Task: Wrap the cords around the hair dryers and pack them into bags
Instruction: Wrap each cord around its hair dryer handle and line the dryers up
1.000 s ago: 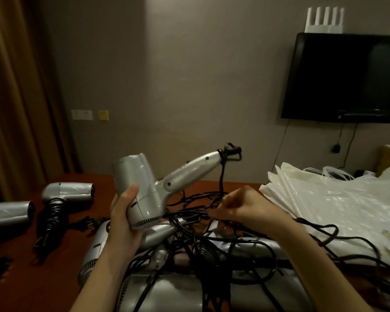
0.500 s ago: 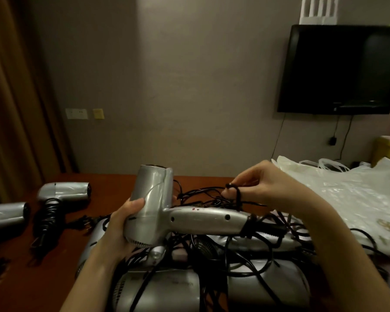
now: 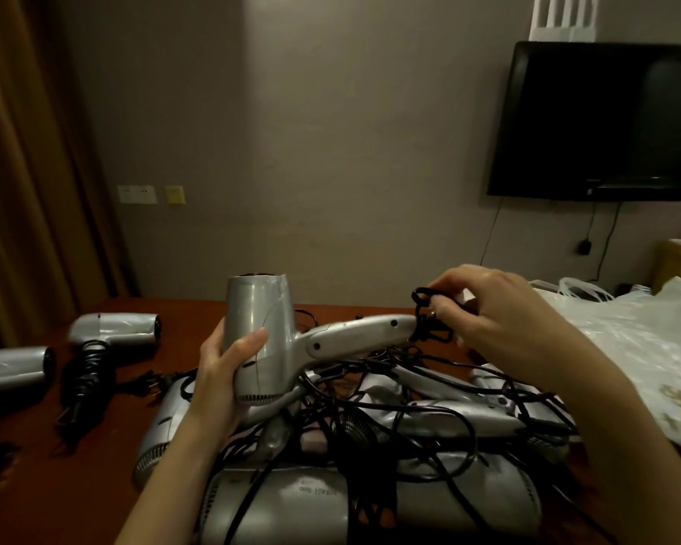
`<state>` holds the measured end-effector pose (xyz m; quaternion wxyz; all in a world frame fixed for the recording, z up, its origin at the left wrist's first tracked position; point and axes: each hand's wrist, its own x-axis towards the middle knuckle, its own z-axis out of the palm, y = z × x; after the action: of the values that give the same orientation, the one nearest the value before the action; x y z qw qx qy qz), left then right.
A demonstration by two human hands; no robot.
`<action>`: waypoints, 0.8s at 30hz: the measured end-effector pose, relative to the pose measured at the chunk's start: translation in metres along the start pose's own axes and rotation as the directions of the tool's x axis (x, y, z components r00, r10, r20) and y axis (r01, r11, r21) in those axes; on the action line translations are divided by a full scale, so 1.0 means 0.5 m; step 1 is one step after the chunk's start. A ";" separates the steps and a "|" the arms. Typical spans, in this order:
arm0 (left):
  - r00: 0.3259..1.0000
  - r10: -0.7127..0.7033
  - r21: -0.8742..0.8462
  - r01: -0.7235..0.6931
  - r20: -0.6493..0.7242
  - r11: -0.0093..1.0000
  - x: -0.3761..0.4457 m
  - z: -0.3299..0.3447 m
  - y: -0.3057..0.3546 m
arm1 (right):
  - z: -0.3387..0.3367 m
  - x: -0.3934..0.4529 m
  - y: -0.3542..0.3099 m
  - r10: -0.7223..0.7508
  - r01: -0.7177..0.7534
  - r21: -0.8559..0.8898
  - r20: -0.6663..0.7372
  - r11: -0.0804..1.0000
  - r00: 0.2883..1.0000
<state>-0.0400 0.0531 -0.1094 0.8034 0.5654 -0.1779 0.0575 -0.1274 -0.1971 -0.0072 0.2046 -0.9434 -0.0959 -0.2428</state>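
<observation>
At the centre of the frame, above a heap of silver dryers on the reddish-brown desk (image 3: 142, 308), a person is holding one silver plastic hair dryer (image 3: 268, 340) up with its barrel standing on end and its handle pointing toward the right. The left hand (image 3: 223, 381) is gripping the barrel, fingers curled round it. The right hand (image 3: 496, 320) is pinching a small loop of the thin black cord (image 3: 423, 304) just at the end of the handle. The wrapping looks to be only starting: most of the cord seems to be trailing down into the tangle below. The next move calls for drawing it free of the other cords and laying turns along the handle. The clear plastic bags (image 3: 626, 340) are lying at the right edge, unused. At the left, a dryer with its cord already wound (image 3: 115, 330) is resting on the desk.
</observation>
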 end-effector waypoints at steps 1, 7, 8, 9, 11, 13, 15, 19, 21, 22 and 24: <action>1.000 0.018 0.001 -0.018 -0.015 1.000 0.001 0.002 -0.002 | 0.004 0.004 0.001 0.012 -0.011 0.043 -0.034 0.999 0.999; 0.999 0.035 0.034 -0.035 -0.021 0.999 0.000 0.004 -0.005 | 0.070 0.017 -0.023 -0.010 0.074 0.202 -0.298 0.977 0.955; 0.999 0.038 0.039 -0.038 -0.013 0.999 -0.001 0.003 -0.005 | 0.088 0.018 -0.028 -0.065 0.117 0.146 -0.320 0.982 0.945; 0.999 0.044 0.053 -0.044 -0.006 0.998 0.000 0.002 -0.006 | 0.104 0.018 -0.032 -0.124 0.155 0.074 -0.323 0.985 0.938; 0.998 0.062 0.083 -0.061 -0.002 0.995 0.000 0.001 -0.007 | 0.132 0.016 -0.033 -0.217 0.205 -0.070 -0.279 0.976 0.936; 0.997 0.073 0.073 -0.071 -0.021 0.995 0.001 0.001 -0.010 | 0.149 0.013 -0.029 -0.259 0.226 -0.146 -0.276 0.963 0.926; 0.994 0.064 0.002 -0.064 -0.086 0.998 0.001 0.000 -0.012 | 0.155 0.010 -0.032 -0.261 0.246 -0.086 -0.303 0.965 0.917; 0.978 0.027 -0.152 -0.059 -0.205 0.987 0.008 -0.008 -0.009 | 0.150 0.010 -0.047 -0.099 0.154 0.258 -0.215 0.954 0.972; 0.978 0.022 -0.185 -0.062 -0.208 0.981 0.008 -0.010 -0.009 | 0.129 0.011 -0.049 0.031 0.001 0.528 -0.052 0.849 0.998; 0.978 0.020 -0.196 -0.061 -0.206 0.979 0.007 -0.008 -0.008 | 0.114 0.011 -0.046 0.081 -0.088 0.642 0.041 0.762 0.996; 0.979 0.014 -0.213 -0.058 -0.205 0.975 0.006 -0.005 -0.006 | 0.089 0.012 -0.035 0.122 -0.252 0.740 0.227 0.623 0.966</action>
<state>-0.0358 0.0539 -0.1115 0.8731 0.4620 -0.1108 0.1093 -0.1085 -0.1615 -0.0339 0.5991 -0.7893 -0.1059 -0.0830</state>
